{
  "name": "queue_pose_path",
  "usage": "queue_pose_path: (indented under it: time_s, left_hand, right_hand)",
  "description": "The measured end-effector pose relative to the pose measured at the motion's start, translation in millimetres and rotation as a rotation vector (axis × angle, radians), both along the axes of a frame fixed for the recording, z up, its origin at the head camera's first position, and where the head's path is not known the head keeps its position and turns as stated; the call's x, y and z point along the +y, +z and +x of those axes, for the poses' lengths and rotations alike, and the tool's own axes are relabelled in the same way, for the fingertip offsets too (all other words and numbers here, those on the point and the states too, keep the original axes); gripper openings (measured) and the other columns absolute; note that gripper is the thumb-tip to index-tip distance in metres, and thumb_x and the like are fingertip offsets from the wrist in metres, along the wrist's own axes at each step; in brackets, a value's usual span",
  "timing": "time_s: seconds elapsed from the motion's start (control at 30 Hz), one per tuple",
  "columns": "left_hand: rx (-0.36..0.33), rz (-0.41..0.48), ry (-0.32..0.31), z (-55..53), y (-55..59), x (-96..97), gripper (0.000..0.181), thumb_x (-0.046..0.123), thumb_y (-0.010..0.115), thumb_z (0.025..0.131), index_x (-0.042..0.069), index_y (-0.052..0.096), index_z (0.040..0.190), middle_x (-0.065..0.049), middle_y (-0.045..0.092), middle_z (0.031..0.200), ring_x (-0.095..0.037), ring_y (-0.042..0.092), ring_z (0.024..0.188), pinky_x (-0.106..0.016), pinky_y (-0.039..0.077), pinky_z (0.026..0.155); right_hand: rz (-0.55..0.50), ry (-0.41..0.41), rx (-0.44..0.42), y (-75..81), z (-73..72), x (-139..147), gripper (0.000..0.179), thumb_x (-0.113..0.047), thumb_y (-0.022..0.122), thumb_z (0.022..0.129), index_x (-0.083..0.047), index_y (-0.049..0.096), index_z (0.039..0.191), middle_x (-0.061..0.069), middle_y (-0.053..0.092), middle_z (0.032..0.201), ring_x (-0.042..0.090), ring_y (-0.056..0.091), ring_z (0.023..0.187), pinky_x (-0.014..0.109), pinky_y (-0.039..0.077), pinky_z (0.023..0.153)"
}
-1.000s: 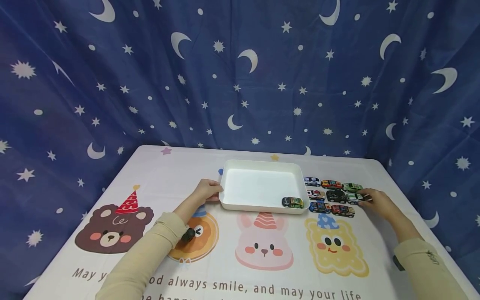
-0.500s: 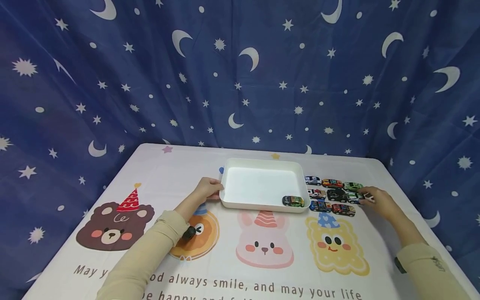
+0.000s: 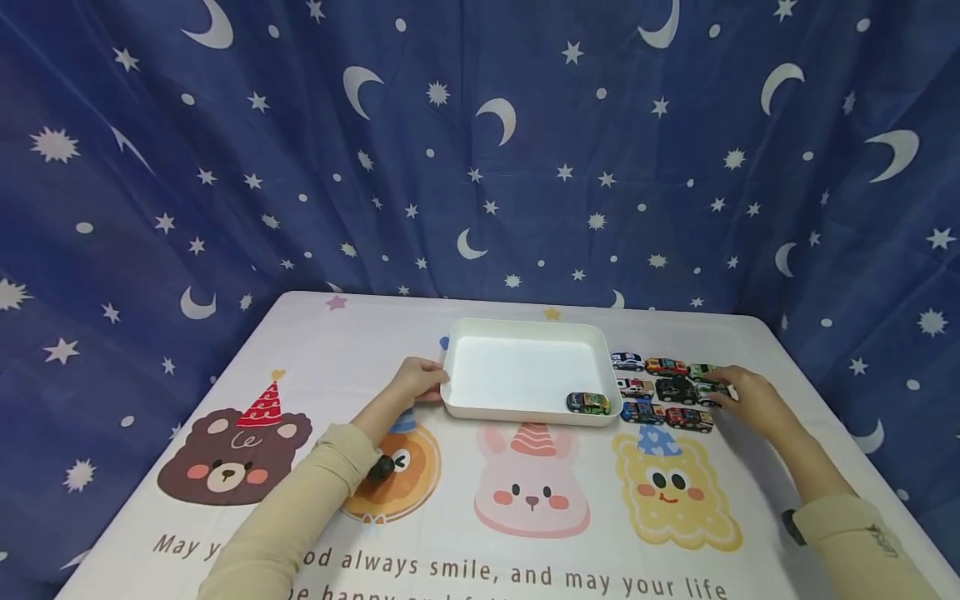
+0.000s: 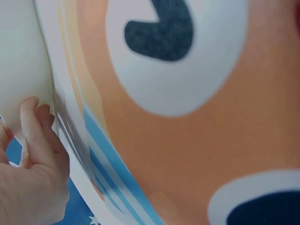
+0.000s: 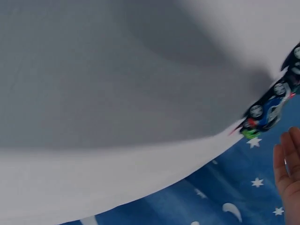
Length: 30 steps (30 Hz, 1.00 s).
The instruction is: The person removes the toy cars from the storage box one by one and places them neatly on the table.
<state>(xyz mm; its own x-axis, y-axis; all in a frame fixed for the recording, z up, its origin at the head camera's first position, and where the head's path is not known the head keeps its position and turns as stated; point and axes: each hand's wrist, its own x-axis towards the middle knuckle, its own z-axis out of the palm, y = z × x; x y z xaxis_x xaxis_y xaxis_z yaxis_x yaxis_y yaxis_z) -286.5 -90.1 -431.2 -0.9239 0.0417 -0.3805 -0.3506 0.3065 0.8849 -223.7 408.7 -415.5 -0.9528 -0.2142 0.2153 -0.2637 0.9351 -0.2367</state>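
My left hand (image 3: 417, 379) grips the left wall of a white tray (image 3: 528, 415), its fingers against the pale tray wall (image 4: 23, 56) in the left wrist view. One dark, yellow-green toy car (image 3: 588, 403) sits inside the tray's front right corner. Right of the tray, several toy cars stand in rows. My right hand (image 3: 750, 402) reaches over the white-and-green toy car (image 3: 709, 392) ending the middle row, partly hiding it and the green toy car (image 3: 702, 370) behind. At the right wrist view's edge, its fingers (image 5: 280, 171) look fairly straight; contact is unclear there.
Nearest the hand are a black toy car (image 3: 676, 389), a red toy car (image 3: 689, 419) and a blue toy car (image 3: 642, 412). Their left ends lie close to the tray. A printed cloth (image 3: 528, 492) covers the table; a blue star curtain (image 3: 480, 208) hangs behind.
My right hand has moved slightly left and farther over the white-and-green toy car. My left hand and the tray stay in place; the view shifts a little.
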Motion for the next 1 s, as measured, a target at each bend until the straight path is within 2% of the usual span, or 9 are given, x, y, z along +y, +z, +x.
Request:
queue_pose_path:
  time_s: [0.2,0.47,0.7,0.87,1.0]
  left_hand:
    - [0.0,-0.008,0.008,1.9,-1.5,-1.6,0.039,0.007,0.059,0.085,-0.005,0.057,0.122,-0.008,0.065,0.086,-0.004,0.06,0.058,-0.016,0.058,0.054]
    - [0.009,-0.002,0.003,2.5,-0.8,0.0,0.039,0.007,0.059,0.085,-0.005,0.058,0.122,-0.019,0.067,0.104,-0.005,0.062,0.062,-0.016,0.059,0.058]
    - [-0.019,-0.002,0.009,3.8,-4.3,1.3,0.039,0.007,0.059,0.086,-0.004,0.057,0.123,-0.018,0.067,0.104,-0.006,0.062,0.062,-0.017,0.059,0.058]
    - [-0.011,0.031,0.014,2.3,-4.7,2.4,0.039,0.006,0.06,0.085,-0.005,0.057,0.122,-0.019,0.067,0.105,-0.006,0.062,0.063,-0.018,0.06,0.059]
    - [-0.007,0.021,0.021,0.2,-2.4,1.2,0.039,0.006,0.06,0.085,-0.005,0.058,0.122,-0.019,0.067,0.104,-0.006,0.062,0.062,-0.018,0.06,0.058]
  right_hand:
    - [-0.101,0.017,0.004,3.3,3.2,-24.3,0.032,-0.002,0.067,0.082,0.012,0.061,0.11,0.033,0.059,0.109,0.049,0.056,0.1,0.059,0.051,0.084]
    - [-0.134,0.071,-0.01,16.7,1.9,-53.6,0.032,-0.003,0.066,0.083,0.008,0.061,0.113,0.03,0.06,0.112,0.045,0.058,0.099,0.056,0.054,0.083]
    - [-0.188,0.116,-0.036,21.1,2.2,-83.7,0.033,-0.003,0.067,0.083,0.006,0.062,0.114,0.027,0.062,0.112,0.043,0.06,0.101,0.052,0.056,0.084]
    - [-0.228,0.187,-0.063,22.0,-1.2,-103.6,0.031,-0.004,0.068,0.083,0.004,0.062,0.113,0.024,0.064,0.109,0.04,0.061,0.098,0.05,0.057,0.081]
    - [-0.238,0.285,-0.116,18.1,-9.5,-118.3,0.033,-0.005,0.069,0.082,0.004,0.062,0.113,0.022,0.065,0.109,0.037,0.061,0.098,0.048,0.057,0.081]
